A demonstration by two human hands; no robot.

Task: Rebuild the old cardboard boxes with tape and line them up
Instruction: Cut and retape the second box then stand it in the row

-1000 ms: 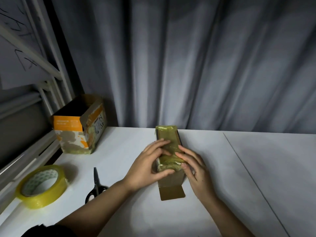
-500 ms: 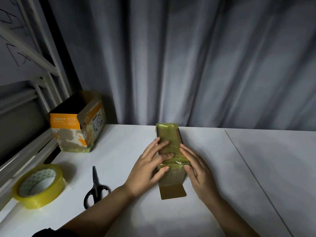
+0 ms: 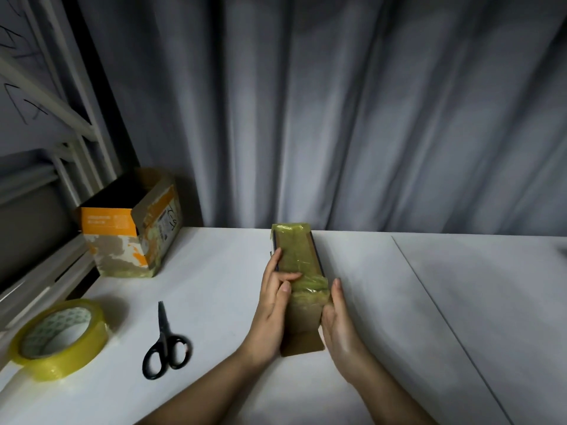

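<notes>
Taped box [image 3: 299, 265] lay on table [image 3: 214, 271]; L hand [image 3: 273, 305] & R hand [image 3: 337, 323] pressed its sides w/ straight fingers. Scissors [image 3: 164, 345] left of box.

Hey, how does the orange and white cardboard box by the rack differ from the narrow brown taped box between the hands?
The orange and white cardboard box stands upright with its top open; the narrow brown taped box lies lengthwise, wrapped in yellowish tape. The orange box sits untouched at the table's far left corner; the narrow box is held between the left hand and right hand. The orange box is printed and worn; the narrow one is plain. Both are cardboard on the white table.
</notes>
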